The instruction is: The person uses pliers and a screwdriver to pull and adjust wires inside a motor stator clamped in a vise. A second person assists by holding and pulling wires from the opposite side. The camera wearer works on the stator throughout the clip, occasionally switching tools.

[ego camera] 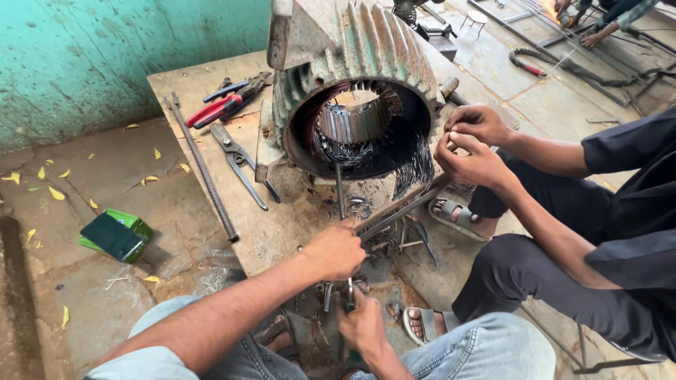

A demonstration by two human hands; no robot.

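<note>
Hands grip separately: left hand [336, 250] fisted around a thin metal rod [339, 190] that rises beyond it into the motor stator [355, 105]; right hand [362, 325] clamps a tool handle [349, 295] (mostly hidden). A co-worker's hands [470, 144] pinch wire right of them.

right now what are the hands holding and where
The left hand grips a thin metal rod at its lower end. The right hand closes on a small tool by its handle; what kind is unclear.
</note>
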